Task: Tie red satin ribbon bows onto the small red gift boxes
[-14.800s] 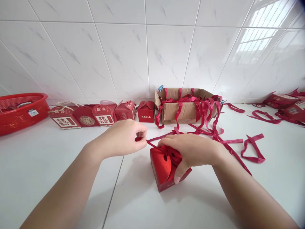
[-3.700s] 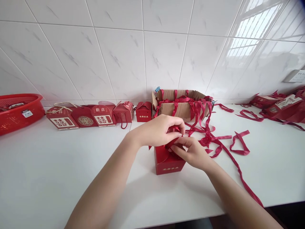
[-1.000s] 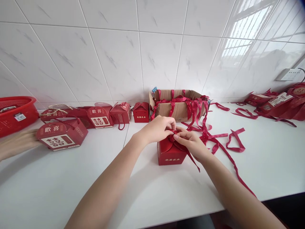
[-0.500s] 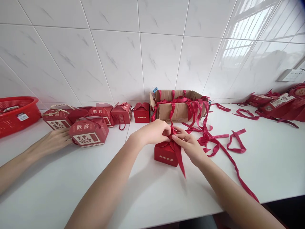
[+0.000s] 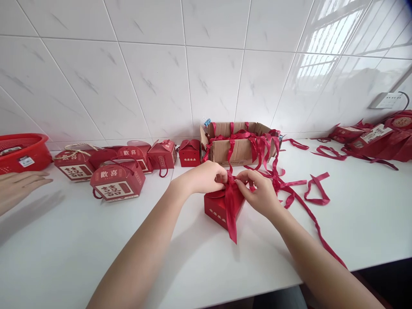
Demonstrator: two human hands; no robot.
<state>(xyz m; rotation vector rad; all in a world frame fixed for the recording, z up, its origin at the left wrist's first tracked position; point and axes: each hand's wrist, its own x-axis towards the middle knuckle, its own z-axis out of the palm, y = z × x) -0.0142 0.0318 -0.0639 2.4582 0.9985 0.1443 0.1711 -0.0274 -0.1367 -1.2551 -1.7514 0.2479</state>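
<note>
A small red gift box (image 5: 215,210) with pale characters on its front sits on the white table before me, turned at an angle. Red ribbon (image 5: 231,210) is gathered at its top, and one tail hangs down over the near corner. My left hand (image 5: 210,177) is closed on the ribbon from the left, its fingertips partly hidden behind the ribbon. From the right, my right hand (image 5: 259,191) pinches the ribbon at the top of the box between thumb and fingers.
Behind stands a cardboard box (image 5: 238,151) draped with ribbons. Loose ribbon (image 5: 317,189) lies to the right. Several red gift boxes (image 5: 117,182) line the left, beside a red plastic basket (image 5: 35,150) and another person's hand (image 5: 22,186). More red packages (image 5: 376,137) lie far right.
The ribbon tail has swung left across the box's front corner, and the box has turned slightly. The other person's hand has let go of the larger gift box and drawn back left.
</note>
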